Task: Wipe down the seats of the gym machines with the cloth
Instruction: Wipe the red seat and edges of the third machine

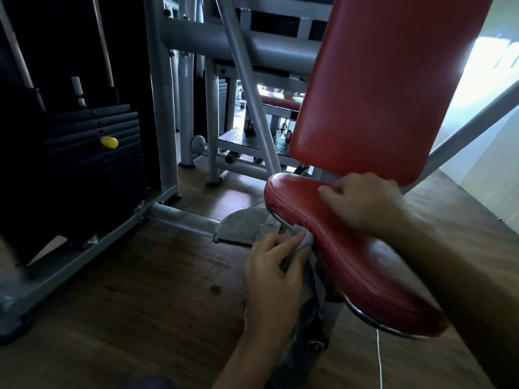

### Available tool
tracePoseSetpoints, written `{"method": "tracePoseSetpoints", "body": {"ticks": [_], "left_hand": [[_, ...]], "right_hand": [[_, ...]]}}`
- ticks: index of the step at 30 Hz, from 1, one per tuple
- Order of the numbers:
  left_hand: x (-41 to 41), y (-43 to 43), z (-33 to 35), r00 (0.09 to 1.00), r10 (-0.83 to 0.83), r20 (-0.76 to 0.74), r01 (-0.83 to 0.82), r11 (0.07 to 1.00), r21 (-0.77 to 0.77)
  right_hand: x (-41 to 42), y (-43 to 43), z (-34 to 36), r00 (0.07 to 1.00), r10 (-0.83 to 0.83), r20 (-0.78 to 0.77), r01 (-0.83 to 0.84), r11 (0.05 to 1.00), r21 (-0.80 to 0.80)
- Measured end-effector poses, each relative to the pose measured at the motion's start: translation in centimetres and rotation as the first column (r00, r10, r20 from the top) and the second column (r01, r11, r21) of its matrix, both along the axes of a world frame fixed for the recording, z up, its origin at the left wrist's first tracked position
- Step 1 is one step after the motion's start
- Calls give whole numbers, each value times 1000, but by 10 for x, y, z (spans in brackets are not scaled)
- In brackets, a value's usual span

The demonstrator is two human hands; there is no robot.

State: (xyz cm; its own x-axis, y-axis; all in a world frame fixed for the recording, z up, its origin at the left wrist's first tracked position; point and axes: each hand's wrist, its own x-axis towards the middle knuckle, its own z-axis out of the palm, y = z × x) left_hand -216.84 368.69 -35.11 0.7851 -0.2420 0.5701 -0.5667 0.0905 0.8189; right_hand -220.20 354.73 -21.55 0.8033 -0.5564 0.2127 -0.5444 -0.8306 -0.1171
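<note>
At the far left, a black stack of weight plates (pixel 92 141) with a yellow selector pin (pixel 109 142) is sitting inside the grey steel machine frame (pixel 161 108). Your left hand (pixel 272 273) is clutching the crumpled grey cloth (pixel 306 240), pressing it against the left side edge of the red padded vinyl seat (pixel 351 256), with the rest hanging below. Your right hand (pixel 365 204) is resting on the seat top, just below the red upright backrest (pixel 379 88); it is blurred, so you cannot tell whether it is gripping.
</note>
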Motion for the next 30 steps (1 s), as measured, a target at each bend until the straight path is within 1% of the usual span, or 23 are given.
{"method": "tracePoseSetpoints", "body": {"ticks": [1, 2, 3, 5, 7, 10, 13, 14, 17, 19, 21, 22, 26, 28, 30], "left_hand": [[1, 1, 0, 1000, 0, 3, 0, 1000, -2], [4, 3, 0, 1000, 7, -5, -7, 1000, -10], [11, 4, 1, 999, 29, -35, -30, 999, -27], [32, 2, 2, 987, 103, -125, -110, 993, -50], [49, -7, 5, 972, 148, -182, -156, 987, -29], [37, -18, -1, 972, 155, -176, -165, 985, -45], [20, -12, -4, 992, 102, -69, -106, 993, -60], [29, -14, -3, 990, 122, -64, -127, 989, -74], [56, -23, 14, 970, 188, -154, -209, 968, -139], [51, -26, 19, 971, 205, -122, -220, 967, -126], [44, -22, 15, 984, 169, -55, -174, 980, -96], [48, -20, 13, 984, 168, -50, -172, 981, -90], [69, -28, 17, 950, 176, -258, -221, 963, -154], [53, -25, 16, 960, 157, -231, -196, 968, -158], [42, -16, 10, 979, 101, -175, -124, 985, -123]], "right_hand": [[7, 2, -11, 999, 24, 26, -22, 998, -57], [11, 2, -21, 997, 50, 64, -49, 998, -26], [11, 0, -28, 994, 67, 88, -71, 997, 44], [8, -6, -30, 991, 123, 54, -129, 983, 129], [8, -10, -26, 983, 185, 1, -182, 964, 194], [13, -11, -27, 971, 239, -18, -227, 941, 249], [12, -14, -28, 971, 239, 26, -238, 937, 257], [12, -15, -28, 969, 244, 31, -244, 936, 252], [12, -16, -30, 966, 256, 37, -257, 931, 258], [12, -17, -30, 966, 255, 36, -255, 931, 263], [12, -16, -28, 965, 262, 29, -260, 928, 265], [12, -15, -27, 964, 267, 23, -263, 928, 263], [13, -15, -27, 965, 263, 21, -259, 929, 263], [13, -14, -27, 964, 264, 20, -260, 932, 251], [12, -13, -26, 962, 271, 29, -270, 929, 254]]}}
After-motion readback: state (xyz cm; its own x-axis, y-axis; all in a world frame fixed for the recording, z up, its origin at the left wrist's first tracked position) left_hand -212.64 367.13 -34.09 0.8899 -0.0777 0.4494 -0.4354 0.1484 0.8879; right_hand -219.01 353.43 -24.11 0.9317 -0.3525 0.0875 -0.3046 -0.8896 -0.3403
